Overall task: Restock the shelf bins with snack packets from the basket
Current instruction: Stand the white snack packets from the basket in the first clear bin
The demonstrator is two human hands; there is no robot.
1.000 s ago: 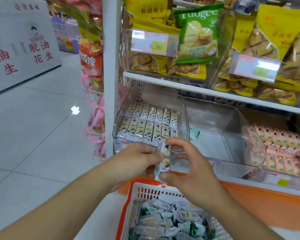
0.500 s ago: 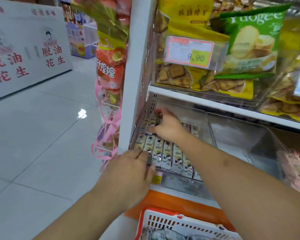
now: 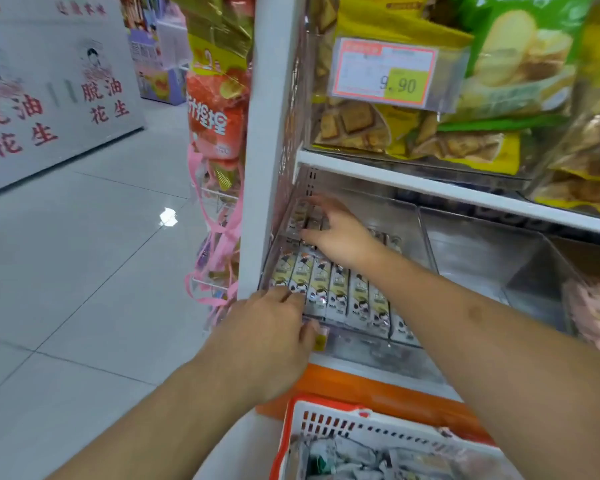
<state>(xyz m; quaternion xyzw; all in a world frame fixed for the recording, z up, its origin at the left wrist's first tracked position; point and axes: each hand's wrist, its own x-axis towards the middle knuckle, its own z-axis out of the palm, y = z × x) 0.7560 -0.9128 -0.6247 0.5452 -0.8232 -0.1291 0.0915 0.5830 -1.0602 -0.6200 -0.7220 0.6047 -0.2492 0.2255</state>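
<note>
The step in hand was the placing of a snack packet into the back row of the clear bin (image 3: 426, 233) on the lower shelf. The right hand (image 3: 336, 233) reached deep into this bin, its fingers spread and lying on the packets (image 3: 336, 292) there; I could not tell if one packet was under the palm. The left hand (image 3: 267, 341) rested at the front edge of the bin, fingers bent over the rim, pinching nothing that I could see. The basket (image 3: 326, 420) with more packets stood below, near the person.

The next move, I think, called for a return of the right hand to the basket for another packet.

Compared with half a second ago, both hands were nearly in the same place; the right fingers were opened more widely.
</note>
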